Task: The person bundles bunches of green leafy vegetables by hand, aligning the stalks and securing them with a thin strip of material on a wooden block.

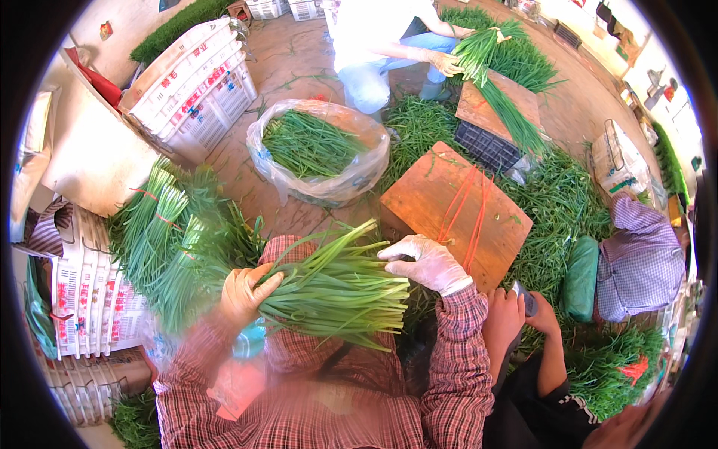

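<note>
My left hand (242,294), in a pale glove, grips a loose bunch of long green leaves, likely garlic chives (336,286), level above my lap. The pale cut ends point right. My right hand (425,262), in a white glove, is beside those ends with thumb and fingers apart and nothing plainly held; its fingertips are at the stalk tips. Just beyond that hand lies a wooden board (457,207), with red ties (477,216) draped across it. Tied bundles of chives (162,207) stand to my left.
Ahead sits a clear plastic bag (320,191) of loose greens. Stacked white crates (190,95) stand front left. A co-worker (387,50) across holds a bundle (488,50). Close on my right, another person's hands (513,311) hold a small dark object (524,300). Loose leaves (561,213) cover the floor.
</note>
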A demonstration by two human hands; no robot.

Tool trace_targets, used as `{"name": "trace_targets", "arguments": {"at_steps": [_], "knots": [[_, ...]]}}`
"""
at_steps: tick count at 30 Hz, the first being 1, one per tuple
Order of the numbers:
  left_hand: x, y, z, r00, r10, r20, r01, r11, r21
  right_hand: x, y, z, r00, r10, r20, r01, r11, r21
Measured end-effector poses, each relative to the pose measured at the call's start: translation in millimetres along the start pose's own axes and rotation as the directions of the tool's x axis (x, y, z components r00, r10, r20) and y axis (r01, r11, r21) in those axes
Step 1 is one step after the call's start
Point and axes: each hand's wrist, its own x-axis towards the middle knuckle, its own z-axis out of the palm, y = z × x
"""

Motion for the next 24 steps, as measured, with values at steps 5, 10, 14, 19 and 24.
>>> {"name": "trace_targets", "arguments": {"at_steps": [5,10,14,19,24], "knots": [[5.5,6.0,-3.4,1.000,-0.013,0.000,0.013,0.999,-0.043,-5.0,6.0,10.2,0.996,-0.047,-0.070,0.041,0.996,-0.078],[4.3,4.1,2.8,1.000,0.004,-0.007,-0.004,1.000,-0.028,-12.8,7.2,27.2,0.949,-0.140,-0.284,0.119,0.989,-0.089],[1.9,3.0,3.6,1.000,0.010,0.010,-0.010,1.000,-0.017,-15.1,14.2,47.3,0.882,-0.104,-0.459,0.141,0.989,0.048],[7.9,7.0,-2.5,1.000,0.003,0.016,-0.002,0.998,-0.059,-17.2,16.9,48.4,0.849,0.123,-0.514,0.023,0.963,0.267],[-0.2,0.6,3.3,1.000,0.008,0.023,-0.008,1.000,-0.008,-12.3,12.4,32.6,0.809,0.235,-0.539,-0.006,0.920,0.392]]}}
